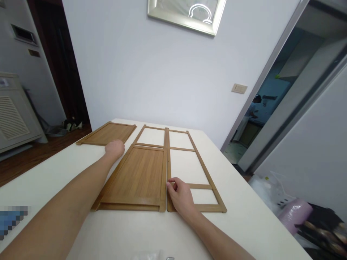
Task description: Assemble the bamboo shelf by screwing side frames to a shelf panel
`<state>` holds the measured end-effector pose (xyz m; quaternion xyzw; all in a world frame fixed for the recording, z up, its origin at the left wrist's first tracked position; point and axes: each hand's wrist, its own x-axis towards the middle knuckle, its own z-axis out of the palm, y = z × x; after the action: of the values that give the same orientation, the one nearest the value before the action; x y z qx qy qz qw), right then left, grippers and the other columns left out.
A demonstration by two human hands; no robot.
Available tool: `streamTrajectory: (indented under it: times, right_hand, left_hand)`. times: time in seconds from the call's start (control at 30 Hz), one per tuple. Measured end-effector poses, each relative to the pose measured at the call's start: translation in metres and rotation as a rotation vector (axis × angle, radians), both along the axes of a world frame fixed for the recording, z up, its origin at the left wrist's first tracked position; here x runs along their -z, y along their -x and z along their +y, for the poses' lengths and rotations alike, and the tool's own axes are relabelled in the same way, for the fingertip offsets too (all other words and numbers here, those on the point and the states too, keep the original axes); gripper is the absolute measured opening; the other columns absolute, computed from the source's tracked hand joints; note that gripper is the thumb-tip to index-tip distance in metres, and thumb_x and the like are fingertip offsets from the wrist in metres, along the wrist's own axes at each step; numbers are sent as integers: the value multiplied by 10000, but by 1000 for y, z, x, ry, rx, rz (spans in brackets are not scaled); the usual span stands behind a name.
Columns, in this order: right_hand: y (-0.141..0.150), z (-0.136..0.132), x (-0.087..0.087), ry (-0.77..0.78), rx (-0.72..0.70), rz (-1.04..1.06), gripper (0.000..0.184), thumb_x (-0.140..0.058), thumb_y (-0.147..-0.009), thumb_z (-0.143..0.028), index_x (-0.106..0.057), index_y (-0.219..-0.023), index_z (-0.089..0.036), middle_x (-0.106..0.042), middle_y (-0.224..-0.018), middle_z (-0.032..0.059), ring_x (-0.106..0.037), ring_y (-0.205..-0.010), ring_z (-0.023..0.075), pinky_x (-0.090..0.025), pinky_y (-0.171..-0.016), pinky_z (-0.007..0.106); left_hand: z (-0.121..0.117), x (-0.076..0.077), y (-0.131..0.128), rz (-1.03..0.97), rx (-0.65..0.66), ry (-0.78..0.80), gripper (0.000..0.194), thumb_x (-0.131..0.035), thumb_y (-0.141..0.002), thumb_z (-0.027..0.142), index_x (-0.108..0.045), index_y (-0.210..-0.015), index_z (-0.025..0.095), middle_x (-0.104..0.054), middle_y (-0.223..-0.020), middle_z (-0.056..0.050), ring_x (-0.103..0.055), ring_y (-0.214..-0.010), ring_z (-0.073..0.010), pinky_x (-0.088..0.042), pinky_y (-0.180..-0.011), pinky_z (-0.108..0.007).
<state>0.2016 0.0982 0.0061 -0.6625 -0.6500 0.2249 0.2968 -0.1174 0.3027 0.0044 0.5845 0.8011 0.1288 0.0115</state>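
My left hand is curled closed over the near right corner of a flat wooden panel on the far left of the table; its fingertips are hidden. My right hand pinches with thumb and forefinger at the left rail of an open wooden frame, lying flat. That frame has crossbars and no infill. Directly to its left, almost touching along a narrow seam, lies another wooden frame, open at the far end. Its near part holds a wooden board.
The pieces lie on a white table against a wall. A small metal piece and some clear plastic are at the near edge. Wrapped items sit beyond the right edge. Through a doorway at right, a person is visible.
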Motion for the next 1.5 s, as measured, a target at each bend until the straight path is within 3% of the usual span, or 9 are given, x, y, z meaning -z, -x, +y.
streamTrajectory:
  times: [0.2, 0.47, 0.67, 0.87, 1.1, 1.3, 1.5]
  right_hand:
    - [0, 1, -2, 24, -8, 17, 242, -528, -888, -368, -701, -967, -218, -678, -714, 12, -576, -656, 159, -365, -602, 258]
    - [-2, 3, -1, 19, -14, 38, 240, -538, -880, -348, -703, -975, -201, -667, -687, 8, -580, -656, 156, -376, -604, 252]
    - [-3, 4, -5, 13, -14, 94, 256, -530, -873, -349, -700, -962, -180, -652, -664, 6, -569, -628, 151, -374, -593, 252]
    - [-5, 6, -4, -3, -22, 138, 252, -533, -856, -344, -701, -938, -176, -640, -640, -3, -570, -613, 150, -388, -592, 252]
    - [-7, 4, -14, -73, -15, 213, 246, -527, -846, -335, -703, -909, -175, -632, -642, 1, -567, -602, 150, -429, -603, 263]
    - [-6, 4, -24, -55, -117, 542, 321, -558, -839, -467, -669, -912, -174, -576, -634, -21, -515, -516, 122, -425, -475, 247]
    - [-1, -3, -37, 122, -213, 922, 374, -630, -832, -524, -634, -927, -162, -641, -784, 40, -588, -570, 122, -502, -465, 240]
  left_hand:
    - [0, -4, 4, 6, -14, 14, 472, -376, -894, 268, -565, -1168, -66, -628, -1133, -346, -643, -1048, -379, -496, -813, -432]
    - [-28, -30, 3, 34, 41, -90, 494, -302, -951, 352, -504, -1151, -53, -636, -1041, -346, -649, -1019, -395, -478, -822, -467]
    - [-53, -51, -2, 107, 6, -214, 491, -284, -965, 333, -472, -1173, -69, -606, -1052, -360, -653, -982, -395, -487, -794, -474]
    - [-76, -67, -9, 336, 203, -229, 453, -193, -995, 324, -513, -1123, 30, -579, -1074, -289, -660, -922, -350, -507, -736, -415]
    - [-104, -90, -32, 419, 277, -281, 503, -124, -1008, 364, -530, -1058, 72, -572, -986, -214, -659, -845, -277, -492, -692, -334]
    - [-138, -101, -74, 497, 494, -349, 471, -163, -1011, 335, -562, -943, 95, -579, -884, -185, -619, -796, -240, -443, -627, -293]
    - [-176, -91, -118, 563, 756, -438, 328, -266, -998, 215, -550, -864, 120, -555, -765, -122, -563, -671, -200, -370, -546, -286]
